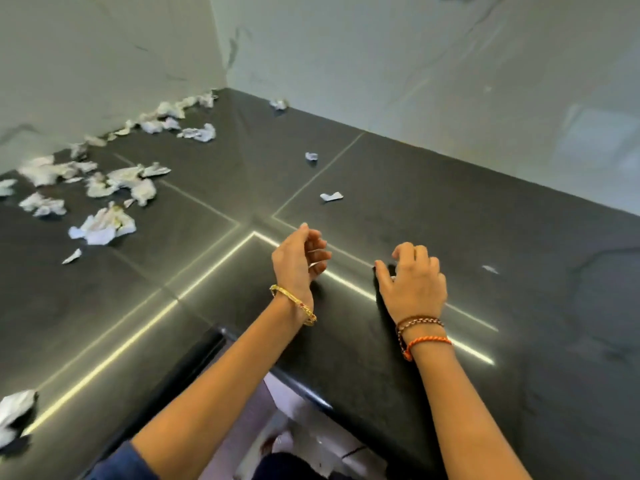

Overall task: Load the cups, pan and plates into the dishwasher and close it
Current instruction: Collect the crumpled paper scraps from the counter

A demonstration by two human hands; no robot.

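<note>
Dark grey countertop [433,209], white crumpled paper scraps [104,226], grey-veined white wall [381,64], gold bangle [294,303], orange wrist thread [427,342].

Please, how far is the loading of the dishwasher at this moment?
Nothing looks done: no cups, pan, plates or dishwasher show in this view. In hand: nothing. The left hand hangs loosely curled and the right hand rests on the dark countertop, near crumpled paper scraps. As far as this view shows, all the loading and closing is left.

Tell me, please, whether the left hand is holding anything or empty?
Empty. The left hand hovers over the dark countertop with fingers loosely curled and nothing between them; the crumpled paper scraps lie apart from it.
</note>
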